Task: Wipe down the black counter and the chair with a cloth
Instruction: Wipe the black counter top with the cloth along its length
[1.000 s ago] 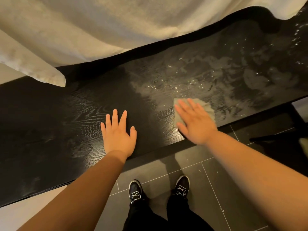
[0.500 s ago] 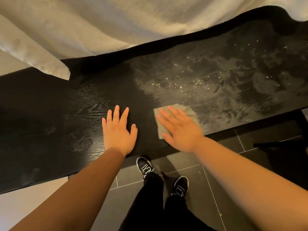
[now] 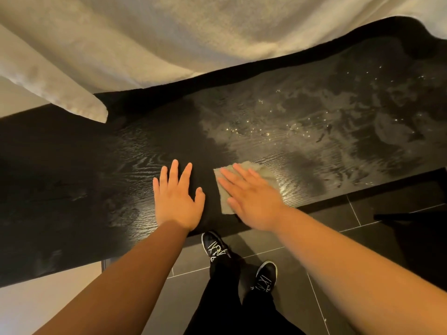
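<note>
Head view: the black counter [image 3: 314, 146] crosses the frame, wet-streaked toward the upper right, a pale drape [image 3: 169, 44] hanging over its far edge; at centre the left hand [image 3: 177, 201] lies flat, fingers spread, and just right of it the right hand [image 3: 254, 199] presses straight fingers on the small grey cloth [image 3: 264, 172].

The black counter [image 3: 72, 189] shows wood grain along its length. The left hand [image 3: 177, 201] lies flat on it, fingers straight, on a dark matte patch. Just to its right, the right hand [image 3: 254, 199] presses flat on a grey-green cloth [image 3: 264, 171] spread near the counter's front edge. Cloth corners show past the fingertips and beside the thumb. Beyond and to the right of that hand, a pale wet film [image 3: 326, 112] covers the surface, dotted with glinting droplets.
</note>
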Motion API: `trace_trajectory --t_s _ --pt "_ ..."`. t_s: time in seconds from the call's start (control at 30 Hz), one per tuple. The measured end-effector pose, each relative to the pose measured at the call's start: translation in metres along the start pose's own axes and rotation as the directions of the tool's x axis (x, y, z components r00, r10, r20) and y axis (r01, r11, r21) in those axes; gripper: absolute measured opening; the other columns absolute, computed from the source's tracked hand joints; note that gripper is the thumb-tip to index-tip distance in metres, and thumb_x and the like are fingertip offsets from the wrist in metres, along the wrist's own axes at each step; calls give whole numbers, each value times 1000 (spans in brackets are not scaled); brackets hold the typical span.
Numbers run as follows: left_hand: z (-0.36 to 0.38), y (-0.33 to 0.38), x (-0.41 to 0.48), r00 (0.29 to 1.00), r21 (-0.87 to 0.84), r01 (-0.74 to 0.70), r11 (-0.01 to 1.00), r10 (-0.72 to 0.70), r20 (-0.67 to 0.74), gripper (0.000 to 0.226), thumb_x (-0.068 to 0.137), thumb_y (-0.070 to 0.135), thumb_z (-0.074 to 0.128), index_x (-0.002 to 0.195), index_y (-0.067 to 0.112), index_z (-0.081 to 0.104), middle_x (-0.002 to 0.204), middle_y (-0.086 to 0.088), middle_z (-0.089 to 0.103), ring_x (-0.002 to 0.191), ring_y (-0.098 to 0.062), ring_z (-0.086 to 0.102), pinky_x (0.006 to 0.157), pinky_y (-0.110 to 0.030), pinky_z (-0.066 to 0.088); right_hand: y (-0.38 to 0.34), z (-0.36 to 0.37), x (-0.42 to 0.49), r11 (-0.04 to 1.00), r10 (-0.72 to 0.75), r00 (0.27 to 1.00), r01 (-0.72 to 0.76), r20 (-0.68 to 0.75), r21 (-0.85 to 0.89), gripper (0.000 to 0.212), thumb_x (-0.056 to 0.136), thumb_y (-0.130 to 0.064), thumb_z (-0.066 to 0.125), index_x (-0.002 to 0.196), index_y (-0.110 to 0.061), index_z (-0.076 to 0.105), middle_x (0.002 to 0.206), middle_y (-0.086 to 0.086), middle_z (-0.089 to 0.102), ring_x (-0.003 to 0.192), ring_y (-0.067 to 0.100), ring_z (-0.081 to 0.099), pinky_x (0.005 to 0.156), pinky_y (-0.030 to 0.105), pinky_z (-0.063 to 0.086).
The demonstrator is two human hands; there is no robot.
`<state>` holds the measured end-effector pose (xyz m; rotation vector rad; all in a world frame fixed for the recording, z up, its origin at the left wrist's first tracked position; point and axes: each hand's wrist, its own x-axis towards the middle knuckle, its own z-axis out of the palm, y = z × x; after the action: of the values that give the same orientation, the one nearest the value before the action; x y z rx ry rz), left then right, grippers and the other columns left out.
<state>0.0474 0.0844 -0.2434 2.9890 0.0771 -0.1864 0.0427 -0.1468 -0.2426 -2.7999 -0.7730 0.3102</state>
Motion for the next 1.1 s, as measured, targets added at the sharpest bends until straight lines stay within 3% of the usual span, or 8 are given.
trace_trajectory --t_s 0.17,0.33,0.4,0.53,0.6,0.83,0.93,1.1 --pt "2 -1 -1 1000 -21 8 1000 -8 -3 69 99 52 43 165 34 29 176 -2 14 162 -32 7 131 -55 7 74 -19 -6 963 271 961 -270 -64 16 62 106 -42 27 164 -18 28 171 2 24 159 31 16 127 54 20" --pt "2 -3 0 1000 -21 5 1000 -5 3 70 99 53 42 165 34 29 176 -3 14 162 -32 7 131 -55 8 45 -21 7 905 426 904 -425 -48 15 69 104 -44 16 167 -15 13 174 5 9 160 36 0 129 54 6" --pt "2 -3 0 1000 -20 5 1000 -5 1 70 98 54 41 165 34 30 176 -3 15 162 -32 7 131 -55 8 17 -16 16 929 370 929 -370 5 17 71 102 -45 10 167 -17 7 175 4 3 160 36 -7 129 51 -2" --pt "2 -2 0 1000 -26 -2 1000 2 -12 72 96 56 39 164 32 32 175 -4 18 162 -33 10 131 -56 10 -2 -6 21 999 35 995 -33 88 -27 69 104 -48 20 167 -19 15 174 3 10 160 33 2 130 50 5" --pt "1 -2 0 1000 -31 -2 1000 1 -9 71 96 55 40 164 32 33 175 -4 19 161 -33 11 131 -56 10 27 -9 20 1000 5 997 -3 73 -23 68 104 -50 26 166 -21 21 173 1 19 160 31 9 129 52 12" --pt "2 -2 1 1000 -42 5 999 -6 -4 69 99 52 45 164 33 32 176 -3 16 162 -31 7 132 -54 6 72 -31 18 898 440 897 -440 -29 13 71 104 -48 11 167 -15 6 175 7 4 160 35 -3 130 52 1" --pt "2 -2 1 1000 -39 9 999 -9 2 70 99 53 45 164 34 31 176 -2 14 162 -30 6 132 -54 6 17 -22 31 955 294 955 -295 45 15 75 99 -47 2 167 -14 4 175 9 2 159 38 -8 126 47 -10" --pt "2 -3 2 1000 -30 3 1000 -2 7 71 98 55 42 164 34 29 176 -2 12 163 -28 4 132 -54 5 4 -15 35 1000 -25 995 24 98 5 69 103 -47 15 166 -19 18 174 2 13 160 30 6 129 44 0"
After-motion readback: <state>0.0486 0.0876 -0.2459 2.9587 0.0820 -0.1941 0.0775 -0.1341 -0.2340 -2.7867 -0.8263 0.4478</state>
